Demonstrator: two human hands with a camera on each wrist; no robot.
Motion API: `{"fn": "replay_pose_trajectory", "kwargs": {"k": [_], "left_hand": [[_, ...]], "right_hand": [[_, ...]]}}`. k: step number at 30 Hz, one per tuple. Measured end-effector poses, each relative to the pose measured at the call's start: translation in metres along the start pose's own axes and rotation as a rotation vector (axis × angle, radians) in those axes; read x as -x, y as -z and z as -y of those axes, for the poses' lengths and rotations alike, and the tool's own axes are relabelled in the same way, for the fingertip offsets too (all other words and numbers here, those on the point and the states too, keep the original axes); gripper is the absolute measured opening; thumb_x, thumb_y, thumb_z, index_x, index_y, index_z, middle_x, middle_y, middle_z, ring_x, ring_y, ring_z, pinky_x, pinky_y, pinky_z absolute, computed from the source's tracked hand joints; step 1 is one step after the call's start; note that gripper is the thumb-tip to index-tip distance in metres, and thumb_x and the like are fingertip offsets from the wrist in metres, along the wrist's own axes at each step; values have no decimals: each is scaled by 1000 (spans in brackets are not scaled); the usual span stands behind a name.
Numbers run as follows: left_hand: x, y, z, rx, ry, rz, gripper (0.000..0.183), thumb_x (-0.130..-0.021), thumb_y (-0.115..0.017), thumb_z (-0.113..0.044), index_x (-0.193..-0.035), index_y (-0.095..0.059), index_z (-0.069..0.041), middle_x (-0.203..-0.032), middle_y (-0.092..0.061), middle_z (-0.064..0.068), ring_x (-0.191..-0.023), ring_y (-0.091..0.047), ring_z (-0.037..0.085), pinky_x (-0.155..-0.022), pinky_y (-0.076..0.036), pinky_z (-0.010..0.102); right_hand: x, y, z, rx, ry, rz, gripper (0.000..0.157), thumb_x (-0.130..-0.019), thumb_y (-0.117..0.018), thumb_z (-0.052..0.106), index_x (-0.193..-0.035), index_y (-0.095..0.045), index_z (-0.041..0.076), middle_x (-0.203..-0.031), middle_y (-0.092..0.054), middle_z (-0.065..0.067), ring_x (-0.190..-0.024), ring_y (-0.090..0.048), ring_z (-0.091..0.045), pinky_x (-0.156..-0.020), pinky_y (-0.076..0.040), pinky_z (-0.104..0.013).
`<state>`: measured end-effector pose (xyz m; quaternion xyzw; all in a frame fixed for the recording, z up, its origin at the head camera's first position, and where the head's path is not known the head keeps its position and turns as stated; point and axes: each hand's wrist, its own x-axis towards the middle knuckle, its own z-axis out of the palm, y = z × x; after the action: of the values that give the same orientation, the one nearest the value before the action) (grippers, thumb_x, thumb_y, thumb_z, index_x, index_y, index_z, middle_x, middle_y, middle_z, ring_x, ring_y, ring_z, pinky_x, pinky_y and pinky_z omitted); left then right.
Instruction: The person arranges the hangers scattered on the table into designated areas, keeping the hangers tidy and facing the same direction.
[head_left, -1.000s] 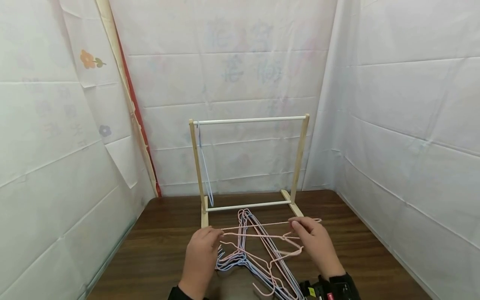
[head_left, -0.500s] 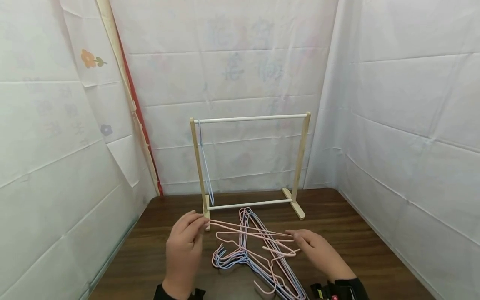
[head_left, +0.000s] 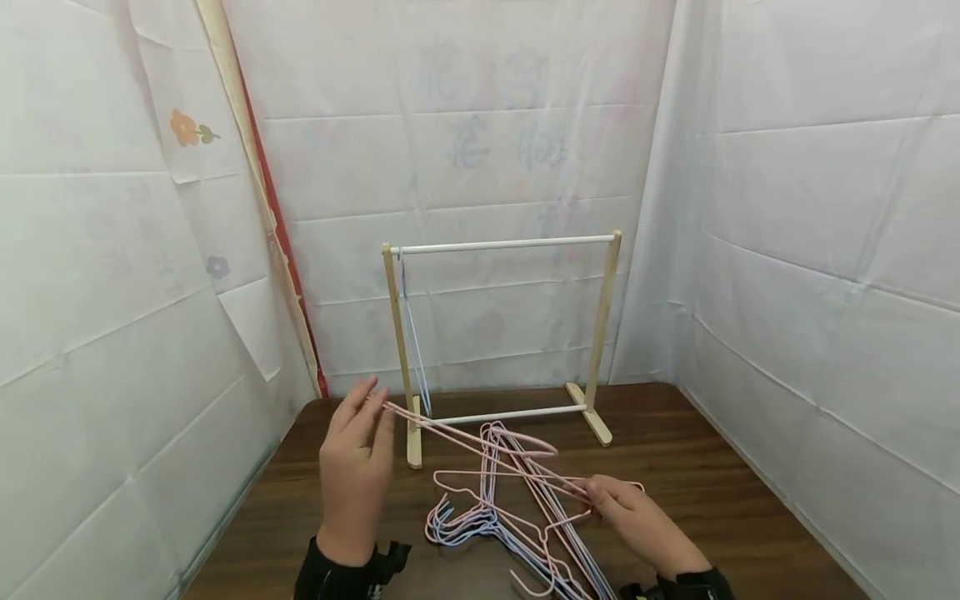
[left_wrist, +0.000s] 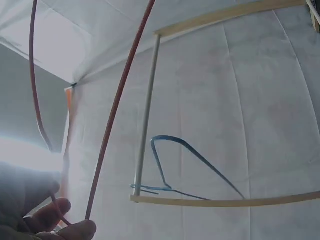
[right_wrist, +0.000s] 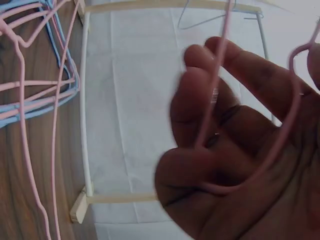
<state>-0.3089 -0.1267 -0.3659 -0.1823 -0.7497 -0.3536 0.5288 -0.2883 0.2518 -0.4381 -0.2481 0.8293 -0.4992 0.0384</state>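
Note:
A pink clothes hanger slants between my two hands, its left end higher in the head view. My left hand pinches one end between thumb and fingers. At the other end, lower down, my right hand has thumb and fingers curled round the pink wire. Beneath the held hanger lies a pile of pink and blue hangers on the table, overlapping it in the head view. One blue hanger hangs at the left end of the rack's top rail.
The rack's wooden right post and feet stand at the back of the dark wooden table. White sheets surround the table at the back and both sides.
My left hand has risen and moved left with its end of the pink hanger. My right hand has gone a little lower with the other end, so the hanger now tilts.

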Motion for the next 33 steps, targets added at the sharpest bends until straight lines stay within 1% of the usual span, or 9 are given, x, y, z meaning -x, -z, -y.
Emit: {"fn": "replay_pose_trajectory", "kwargs": {"k": [3,5,10,14,17,21,25,29,33], "left_hand": [[-5,-8,-3,104,-4,4,41,-94,-59,-7,-135,-54,-2,-149,-41,8,-136,-34,28,-104,-39,33],[-8,-13,-8,277,-5,29,50,-93,-56,0,-142,-45,-1,-155,-30,9,-138,-29,31,-106,-36,32],[-2,-17,-45,598,78,184,61,-88,-54,15,-146,-36,3,-155,-24,15,-136,-31,34,-103,-36,37],[32,-35,-60,548,154,407,52,-92,-62,-1,-141,-47,-7,-146,-41,9,-125,-47,25,-92,-50,35],[57,-52,-61,491,187,600,51,-96,-64,-25,-143,-46,-16,-143,-45,4,-119,-51,18,-87,-53,33],[70,-59,-74,469,214,773,62,-95,-63,-43,-144,-44,-10,-141,-46,6,-114,-53,15,-85,-55,35],[78,-62,-85,479,231,796,69,-89,-72,-40,-143,-45,-7,-138,-49,5,-109,-55,14,-76,-56,27],[83,-64,-90,489,201,738,65,-82,-81,-30,-136,-54,-5,-130,-54,4,-107,-56,16,-73,-55,22],[87,-68,-92,499,130,663,46,-80,-83,-19,-120,-65,-8,-124,-57,3,-103,-58,14,-75,-56,24]], "right_hand": [[-3,-5,-1,-41,52,-9,41,-111,-25,25,-118,-62,7,-92,-59,-16,-77,-54,-26,-65,-47,-35],[-3,-9,-2,-115,51,-25,46,-111,-22,25,-116,-62,3,-90,-58,-21,-71,-50,-26,-59,-45,-32],[1,-20,2,-335,7,-128,63,-109,-11,37,-117,-60,-2,-89,-57,-22,-65,-48,-16,-53,-42,-21],[2,-27,15,-480,79,-142,65,-108,-6,36,-133,-52,-3,-97,-55,-21,-73,-52,-17,-60,-50,-23],[0,-33,26,-543,141,-105,61,-109,-5,32,-142,-43,-1,-101,-50,-25,-77,-54,-19,-63,-52,-24],[-6,-43,38,-623,152,-57,57,-109,-11,33,-147,-34,-3,-104,-50,-21,-83,-59,-20,-68,-55,-26],[-11,-54,42,-682,101,-40,58,-109,-18,37,-148,-28,-5,-109,-49,-21,-91,-59,-23,-71,-54,-26],[-14,-64,45,-625,33,-117,62,-108,-21,43,-148,-31,-4,-115,-49,-24,-96,-56,-23,-75,-52,-26],[-16,-74,49,-616,3,-159,65,-108,-23,46,-150,-26,-3,-131,-47,-22,-111,-53,-26,-88,-50,-32]]}}
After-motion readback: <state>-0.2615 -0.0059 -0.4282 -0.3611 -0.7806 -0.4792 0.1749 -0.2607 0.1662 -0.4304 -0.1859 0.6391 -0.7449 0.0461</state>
